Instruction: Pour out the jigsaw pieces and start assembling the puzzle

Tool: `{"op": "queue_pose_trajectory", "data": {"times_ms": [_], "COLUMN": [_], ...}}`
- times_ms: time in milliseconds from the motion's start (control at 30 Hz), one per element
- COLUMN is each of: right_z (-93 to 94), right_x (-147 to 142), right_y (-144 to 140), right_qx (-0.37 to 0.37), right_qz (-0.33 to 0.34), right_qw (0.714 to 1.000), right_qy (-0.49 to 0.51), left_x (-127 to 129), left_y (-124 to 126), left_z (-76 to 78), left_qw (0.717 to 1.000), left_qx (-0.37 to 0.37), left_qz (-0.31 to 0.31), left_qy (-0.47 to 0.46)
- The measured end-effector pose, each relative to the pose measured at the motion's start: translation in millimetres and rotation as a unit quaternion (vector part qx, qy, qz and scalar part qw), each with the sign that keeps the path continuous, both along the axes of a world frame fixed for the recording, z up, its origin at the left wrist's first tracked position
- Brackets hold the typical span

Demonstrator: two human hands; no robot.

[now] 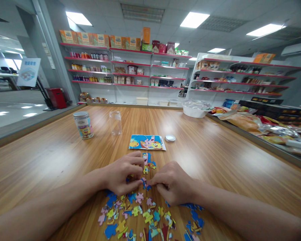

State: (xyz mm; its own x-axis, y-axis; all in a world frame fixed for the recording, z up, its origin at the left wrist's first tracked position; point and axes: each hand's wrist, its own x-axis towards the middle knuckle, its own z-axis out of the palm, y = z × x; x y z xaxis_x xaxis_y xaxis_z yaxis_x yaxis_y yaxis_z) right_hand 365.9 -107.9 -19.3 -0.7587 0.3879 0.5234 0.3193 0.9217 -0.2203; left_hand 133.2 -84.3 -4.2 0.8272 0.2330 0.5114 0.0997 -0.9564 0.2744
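Low over the table, my left hand (126, 172) has its fingers curled, its thumb tip against a small pink-and-blue jigsaw puzzle piece (145, 184). From the other side my right hand (174, 182) presses a bent index finger and thumb at the same piece. Just beyond them lies a joined section of puzzle (148, 162) in blue, pink and yellow, partly behind my left fingers. Many loose puzzle pieces (147, 217) are scattered nearer to me, some hidden under my right hand. Past the joined section a cartoon picture card (147, 143) lies flat.
A round silver lid (170, 138) lies right of the card. At the left stand a cartoon-printed can (83, 125) and a clear jar (115, 123). A white basin (195, 109) is at the back right, near packaged snacks (256, 124). Stocked shelves (130, 75) line the wall.
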Motion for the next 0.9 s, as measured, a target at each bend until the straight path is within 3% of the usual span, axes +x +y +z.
{"op": "queue_pose_trajectory", "data": {"times_ms": [433, 667, 900], "right_z": [0.0, -1.1, 0.1], "right_x": [-0.1, 1.5, 2.0], "right_y": [0.0, 1.6, -0.8], "right_qx": [0.000, -0.018, -0.013], "right_qz": [-0.020, -0.024, -0.036], "right_qw": [1.000, 0.999, 0.998], "right_qy": [-0.010, -0.035, -0.057], "left_x": [-0.9, -2.2, -2.5], "left_y": [-1.1, -2.7, -1.0], "left_z": [2.1, 1.9, -1.4], "left_qw": [1.000, 0.999, 1.000], "left_qx": [-0.001, -0.037, -0.016], "left_qz": [-0.003, -0.018, 0.009], "left_qy": [-0.011, -0.027, -0.016]}}
